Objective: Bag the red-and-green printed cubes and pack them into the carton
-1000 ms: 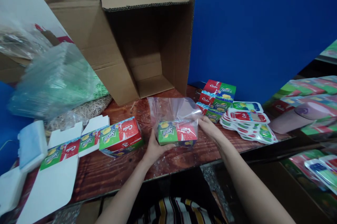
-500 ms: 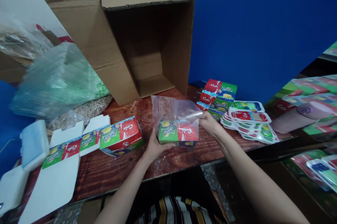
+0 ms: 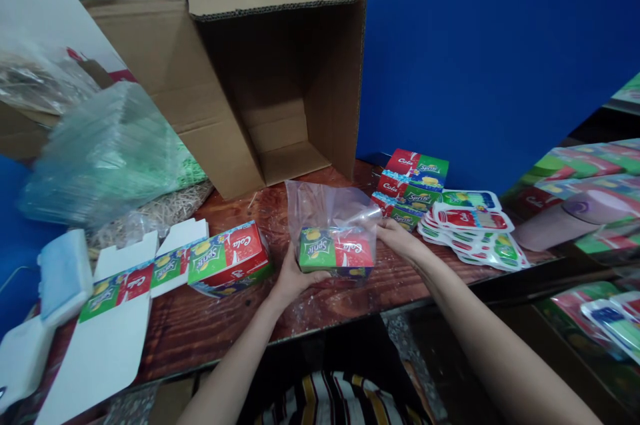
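A small Sprite and Cola carton (image 3: 336, 249) sits inside a clear plastic bag (image 3: 325, 202) on the table in front of me. My left hand (image 3: 294, 276) grips the carton's left end through the bag, thumb along its near side. At the bag's right edge, my right hand (image 3: 399, 236) pinches the plastic. The bag's upper part stands loosely beyond the carton. Another Sprite and Cola carton (image 3: 230, 257) lies to the left of my left hand. Beyond my right hand are several stacked cartons (image 3: 413, 185) and a pile of printed blister packs (image 3: 470, 228).
A large cardboard box (image 3: 220, 95) lies on its side at the back, its mouth facing me. Unfolded carton blanks (image 3: 113, 338) and a blue-and-white container (image 3: 65, 275) are at left, near plastic-wrapped green filler (image 3: 115, 152). A pinkish bottle (image 3: 575, 218) lies at right, by a blue partition (image 3: 465, 65).
My right hand sits slightly lower at the bag's right edge, and that edge has shifted a little. The left hand keeps its hold on the carton.
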`<control>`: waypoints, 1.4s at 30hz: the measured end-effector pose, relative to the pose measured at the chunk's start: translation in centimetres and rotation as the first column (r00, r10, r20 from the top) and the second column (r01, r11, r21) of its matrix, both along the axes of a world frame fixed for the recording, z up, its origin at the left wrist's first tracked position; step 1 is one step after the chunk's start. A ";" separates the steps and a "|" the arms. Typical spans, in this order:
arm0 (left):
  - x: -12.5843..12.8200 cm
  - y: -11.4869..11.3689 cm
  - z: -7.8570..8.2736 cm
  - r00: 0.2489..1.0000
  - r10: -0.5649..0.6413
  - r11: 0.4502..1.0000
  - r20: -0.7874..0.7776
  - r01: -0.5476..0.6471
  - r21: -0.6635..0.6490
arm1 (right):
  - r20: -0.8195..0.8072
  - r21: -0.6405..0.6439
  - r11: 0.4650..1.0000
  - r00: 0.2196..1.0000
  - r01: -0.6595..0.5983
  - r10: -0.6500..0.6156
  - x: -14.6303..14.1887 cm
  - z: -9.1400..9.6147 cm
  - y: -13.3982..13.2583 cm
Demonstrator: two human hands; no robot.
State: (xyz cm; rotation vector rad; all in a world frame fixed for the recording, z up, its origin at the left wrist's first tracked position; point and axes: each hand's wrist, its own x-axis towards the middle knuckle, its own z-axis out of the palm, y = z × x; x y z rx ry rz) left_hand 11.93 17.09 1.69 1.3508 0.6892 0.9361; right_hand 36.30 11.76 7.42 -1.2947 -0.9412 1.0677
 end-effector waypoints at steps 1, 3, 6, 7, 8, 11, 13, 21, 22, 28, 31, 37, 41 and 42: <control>-0.1 0.1 0.1 1.000 -0.005 1.000 -0.010 0.005 0.003 | -0.014 -0.035 0.998 0.998 -0.057 0.056 0.2 0.1 -0.2; -0.3 0.3 0.2 0.999 -0.021 1.000 -0.026 0.022 0.010 | -0.073 -0.100 0.985 0.988 -0.140 0.133 0.5 0.4 -0.4; -0.5 0.8 0.3 0.998 -0.053 0.999 -0.023 0.053 0.004 | -0.185 -0.184 0.970 0.975 -0.158 0.123 0.9 0.9 -0.4; -0.6 0.9 0.3 0.998 -0.063 0.998 -0.021 0.063 -0.003 | -0.211 -0.211 0.963 0.970 -0.167 0.122 0.9 1.2 -0.4; -0.6 1.0 0.3 0.997 -0.070 0.997 -0.020 0.070 -0.009 | -0.229 -0.231 0.956 0.965 -0.182 0.128 0.9 1.4 -0.4; -0.7 1.3 0.2 0.996 -0.087 0.996 -0.030 0.086 -0.017 | -0.263 -0.275 0.931 0.950 -0.239 0.166 0.9 1.8 -0.3; -0.7 1.3 0.1 0.996 -0.088 0.996 -0.027 0.088 -0.019 | -0.277 -0.302 0.920 0.946 -0.252 0.168 1.0 1.8 -0.1; -0.7 1.5 -0.1 0.994 -0.112 0.993 -0.010 0.112 -0.027 | -0.285 -0.438 0.825 0.925 -0.357 0.249 1.9 2.0 0.9; -0.7 1.6 -0.1 0.993 -0.119 0.993 -0.007 0.118 -0.028 | -0.288 -0.450 0.806 0.917 -0.384 0.276 2.0 2.3 1.0; -0.7 1.8 -0.1 0.990 -0.140 0.990 -0.009 0.140 -0.027 | -0.211 -0.493 0.748 0.896 -0.443 0.392 2.5 3.6 1.2; -0.8 2.0 -0.1 0.986 -0.167 0.986 -0.013 0.167 -0.026 | -0.217 -0.527 0.694 0.867 -0.492 0.449 2.9 3.7 1.2; -0.8 2.3 -0.1 0.976 -0.219 0.974 -0.004 0.218 -0.058 | -0.199 -0.560 0.643 0.839 -0.522 0.507 2.9 3.7 1.5; -0.8 2.3 0.0 0.970 -0.243 0.967 0.004 0.243 -0.078 | -0.079 -0.515 0.711 0.852 -0.479 0.517 2.5 3.7 1.0; -0.8 2.3 0.0 0.968 -0.251 0.965 0.006 0.250 -0.076 | -0.022 -0.478 0.752 0.862 -0.454 0.507 2.4 3.6 0.8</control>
